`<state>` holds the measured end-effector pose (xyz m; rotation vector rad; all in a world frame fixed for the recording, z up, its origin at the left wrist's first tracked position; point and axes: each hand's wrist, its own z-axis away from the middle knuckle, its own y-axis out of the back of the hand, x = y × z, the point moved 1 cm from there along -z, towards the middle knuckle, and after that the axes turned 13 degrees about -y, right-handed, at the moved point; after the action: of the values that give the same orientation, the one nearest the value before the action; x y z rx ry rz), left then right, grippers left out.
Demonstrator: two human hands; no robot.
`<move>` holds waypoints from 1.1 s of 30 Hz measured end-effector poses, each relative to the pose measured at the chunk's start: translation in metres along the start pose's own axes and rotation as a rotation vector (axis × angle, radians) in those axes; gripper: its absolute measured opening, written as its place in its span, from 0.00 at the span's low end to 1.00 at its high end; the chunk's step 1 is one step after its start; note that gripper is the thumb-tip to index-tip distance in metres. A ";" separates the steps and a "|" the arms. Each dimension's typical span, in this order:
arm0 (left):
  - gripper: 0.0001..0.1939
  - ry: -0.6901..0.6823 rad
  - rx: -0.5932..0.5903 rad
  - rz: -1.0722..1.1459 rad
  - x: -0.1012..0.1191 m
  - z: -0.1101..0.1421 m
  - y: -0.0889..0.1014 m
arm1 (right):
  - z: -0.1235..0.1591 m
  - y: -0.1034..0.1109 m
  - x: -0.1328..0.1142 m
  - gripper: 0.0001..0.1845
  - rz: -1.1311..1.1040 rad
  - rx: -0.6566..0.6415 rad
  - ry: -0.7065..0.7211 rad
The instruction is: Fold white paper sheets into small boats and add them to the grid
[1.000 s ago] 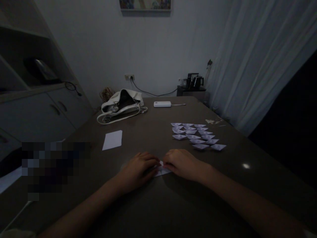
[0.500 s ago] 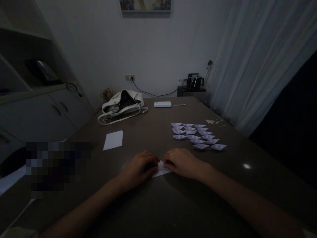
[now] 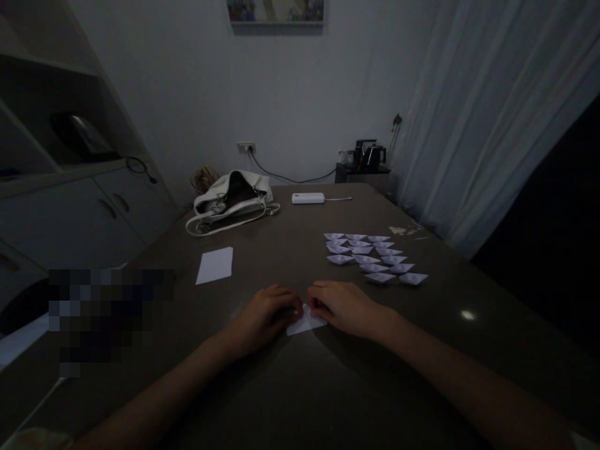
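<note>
A small folded white sheet of paper [image 3: 307, 321] lies on the dark table between my hands. My left hand [image 3: 267, 315] pinches its left side, fingers curled over the top of the sheet. On the other side my right hand [image 3: 344, 306] has its fingertips closed on the paper's upper right part. The fingertips of both hands are close together, and they cover parts of the folds. Several folded paper boats [image 3: 368, 257] stand in rows beyond my right hand. A stack of blank white paper [image 3: 214, 265] rests beyond my left hand.
A white handbag [image 3: 232, 200] sits at the far left of the table [image 3: 290, 250]. Near the far edge lies a white power bank [image 3: 308, 198] with a short cable. Paper-like scraps [image 3: 404, 230] are at the right edge. A blurred patch covers the left side.
My fingertips have shifted slightly on the folded paper, and its visible front face looks flatter, with the crosswise fold edge less distinct. The boats and the paper stack stay in place.
</note>
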<state>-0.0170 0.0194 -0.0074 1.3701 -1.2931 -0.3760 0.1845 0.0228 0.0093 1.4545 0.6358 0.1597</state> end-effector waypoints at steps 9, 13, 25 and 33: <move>0.13 0.002 -0.046 -0.082 -0.001 0.003 -0.001 | -0.001 0.004 0.001 0.11 0.040 -0.025 0.125; 0.14 -0.006 -0.059 -0.103 0.001 0.003 0.000 | -0.002 0.005 0.001 0.12 0.048 -0.017 0.141; 0.16 -0.146 -0.197 -0.299 0.011 0.004 0.022 | 0.004 0.019 0.000 0.18 0.143 -0.035 0.059; 0.19 -0.141 -0.261 -0.265 0.012 0.006 0.031 | 0.006 0.026 0.009 0.19 0.145 -0.063 0.016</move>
<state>-0.0316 0.0146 0.0228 1.3100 -1.1302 -0.8083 0.2017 0.0257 0.0313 1.4393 0.5331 0.3025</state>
